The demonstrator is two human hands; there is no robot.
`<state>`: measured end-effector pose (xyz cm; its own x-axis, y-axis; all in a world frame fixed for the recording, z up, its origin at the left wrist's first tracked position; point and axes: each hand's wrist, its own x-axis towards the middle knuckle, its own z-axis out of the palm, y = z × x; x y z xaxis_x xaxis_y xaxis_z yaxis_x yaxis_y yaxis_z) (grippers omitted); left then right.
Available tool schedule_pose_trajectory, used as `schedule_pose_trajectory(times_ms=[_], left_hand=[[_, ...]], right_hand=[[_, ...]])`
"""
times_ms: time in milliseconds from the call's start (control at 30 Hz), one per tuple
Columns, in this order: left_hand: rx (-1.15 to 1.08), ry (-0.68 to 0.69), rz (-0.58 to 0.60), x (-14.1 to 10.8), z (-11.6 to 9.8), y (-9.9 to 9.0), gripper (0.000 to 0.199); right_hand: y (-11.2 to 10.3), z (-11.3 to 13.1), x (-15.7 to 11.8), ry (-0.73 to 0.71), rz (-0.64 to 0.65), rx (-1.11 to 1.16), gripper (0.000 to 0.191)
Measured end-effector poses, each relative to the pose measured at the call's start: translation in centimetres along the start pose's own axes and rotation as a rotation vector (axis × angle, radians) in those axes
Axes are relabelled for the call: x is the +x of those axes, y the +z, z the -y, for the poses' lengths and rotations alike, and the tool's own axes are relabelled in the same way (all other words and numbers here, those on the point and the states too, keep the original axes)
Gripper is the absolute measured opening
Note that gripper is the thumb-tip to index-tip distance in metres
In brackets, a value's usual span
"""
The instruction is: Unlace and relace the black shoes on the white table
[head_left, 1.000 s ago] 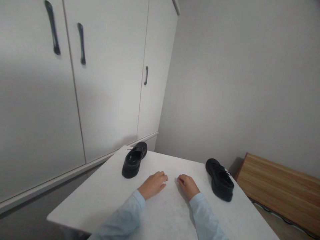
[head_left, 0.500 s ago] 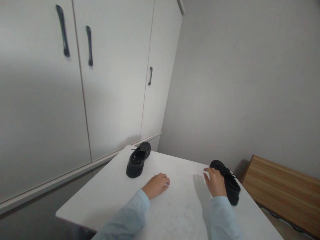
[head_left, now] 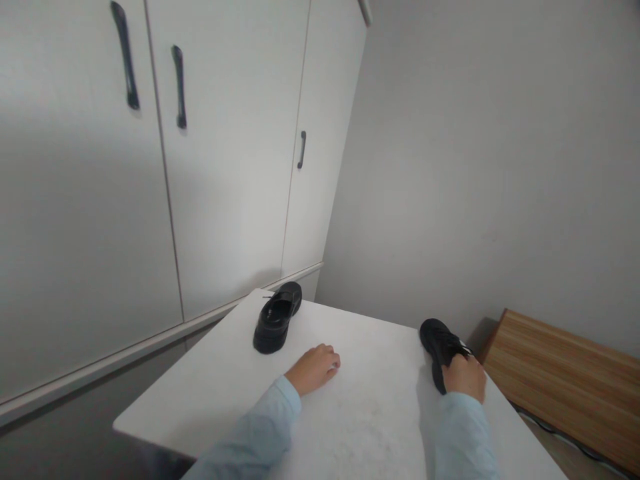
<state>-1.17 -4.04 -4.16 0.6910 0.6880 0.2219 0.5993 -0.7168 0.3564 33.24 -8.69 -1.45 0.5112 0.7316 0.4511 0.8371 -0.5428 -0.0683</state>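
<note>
A black lace-up shoe (head_left: 441, 345) lies near the right edge of the white table (head_left: 370, 400), its toe toward the wall. My right hand (head_left: 465, 377) is closed on its heel end and covers the opening. The other black shoe (head_left: 278, 317) rests at the table's far left corner, with no hand on it. Between the two shoes, nearer the left one, my left hand (head_left: 313, 369) rests on or just above the table, fingers curled together and nothing seen in them.
White cabinet doors (head_left: 230, 167) with dark handles rise behind the table on the left. A grey wall (head_left: 475, 167) stands at the back right. A wood-grain board or low furniture (head_left: 565, 387) is beside the table's right edge, with a cable below it.
My right hand has moved right and toward me, from beside the right shoe onto its heel end, and has closed on it. My left hand has barely moved.
</note>
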Motion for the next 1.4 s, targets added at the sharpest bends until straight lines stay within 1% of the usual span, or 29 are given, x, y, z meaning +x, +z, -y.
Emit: schedule_pose_trajectory(times_ms=[100, 167, 267, 433, 533, 600, 767, 900, 1100, 1200, 1300, 1400], left_hand=[[0.006, 0.001, 0.002, 0.0, 0.0, 0.0, 0.017], [0.014, 0.003, 0.004, 0.0, 0.0, 0.0, 0.018], [0.02, 0.008, 0.001, 0.0, 0.0, 0.0, 0.018], [0.008, 0.018, -0.017, 0.0, -0.1, 0.0, 0.018], [0.007, 0.01, -0.047, 0.1, -0.2, 0.0, 0.019], [0.016, -0.007, -0.087, 0.2, -0.2, -0.1, 0.02], [0.014, -0.077, -0.197, 0.4, -0.3, -0.5, 0.022], [-0.021, -0.109, -0.248, 0.4, -0.7, -1.0, 0.022], [-0.158, -0.081, -0.325, 0.5, -1.2, -1.2, 0.022], [-0.234, -0.088, -0.348, 0.6, -1.4, -1.3, 0.023], [-0.289, -0.082, -0.366, 0.6, -1.5, -1.4, 0.029], [-0.305, -0.042, -0.38, 0.6, -1.6, -1.5, 0.037]], right_hand=[[0.0, -0.2, 0.2, -0.017, 0.071, -0.086, 0.02], [-0.2, 0.0, 0.2, -0.034, 0.044, -0.085, 0.02], [-0.5, 0.5, 0.1, -0.099, -0.034, -0.088, 0.017], [-1.1, 1.8, -0.1, -0.243, -0.236, 0.011, 0.017], [-1.7, 3.4, -0.8, -0.293, -0.326, 0.09, 0.02], [-2.3, 4.8, -1.7, -0.354, -0.359, 0.129, 0.021], [-3.7, 8.3, -4.2, -0.529, -0.375, 0.198, 0.019], [-4.2, 10.3, -6.0, -0.654, -0.369, 0.25, 0.018], [-4.5, 12.3, -8.6, -0.81, -0.38, 0.282, 0.015], [-4.7, 13.2, -9.9, -0.894, -0.379, 0.314, 0.014], [-4.9, 13.8, -10.9, -0.963, -0.387, 0.345, 0.016], [-4.9, 14.1, -11.4, -1.008, -0.363, 0.396, 0.016]])
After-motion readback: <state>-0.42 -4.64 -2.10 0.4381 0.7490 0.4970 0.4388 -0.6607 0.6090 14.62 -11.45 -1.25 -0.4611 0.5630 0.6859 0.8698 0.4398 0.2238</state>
